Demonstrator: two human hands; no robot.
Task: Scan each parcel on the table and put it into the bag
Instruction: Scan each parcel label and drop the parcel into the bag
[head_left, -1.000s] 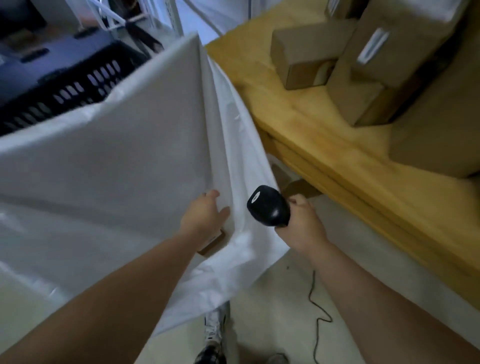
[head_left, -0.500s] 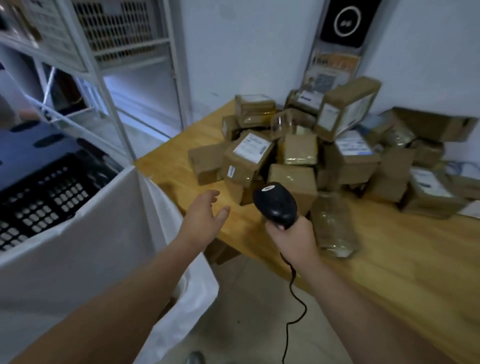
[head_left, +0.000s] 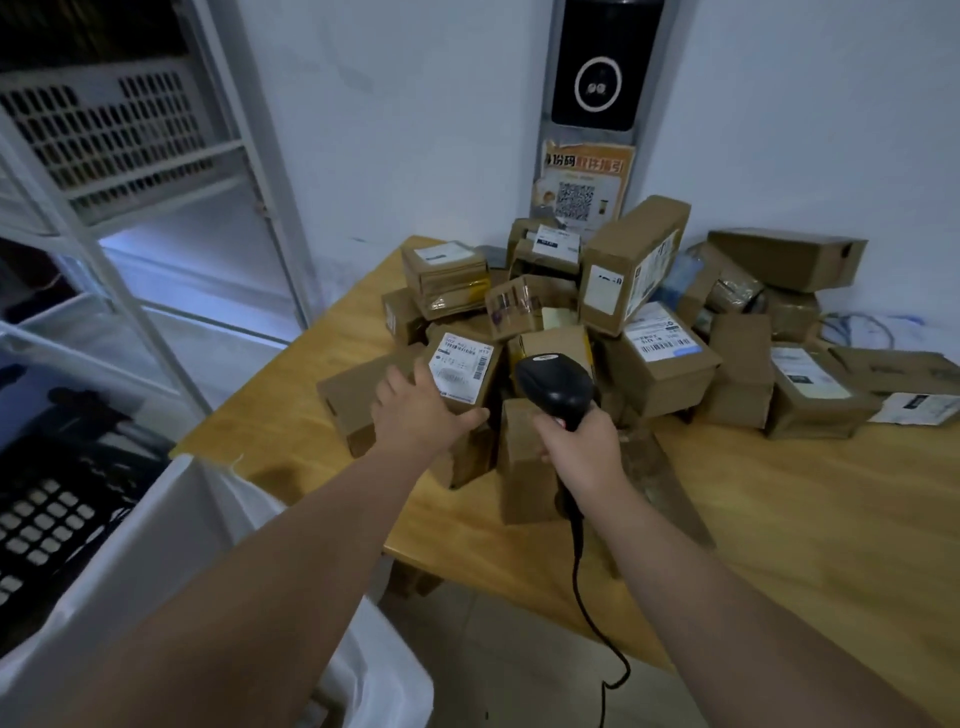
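Note:
Several brown cardboard parcels are heaped at the back of a wooden table (head_left: 810, 525). My left hand (head_left: 421, 410) closes round a small parcel (head_left: 467, 371) with a white label at the front of the heap, thumb at its lower right and fingers on its left side. My right hand (head_left: 582, 447) grips a black handheld scanner (head_left: 556, 387) just right of that parcel, its head tilted toward the label. The scanner's cable (head_left: 587, 613) hangs down off the table edge. The white bag (head_left: 156, 561) stands open at lower left, beside the table corner.
A black perforated crate (head_left: 47, 514) sits behind the bag at the left. White metal shelving (head_left: 130, 291) rises on the left. On the wall hang a black device (head_left: 597, 62) and a QR-code poster (head_left: 582, 182). Blue cables (head_left: 857, 332) lie at the table's far right.
The view swung up from the bag to the table. My left hand let go of the bag's edge, reached forward and took hold of the labelled parcel. The scanner moved up beside it.

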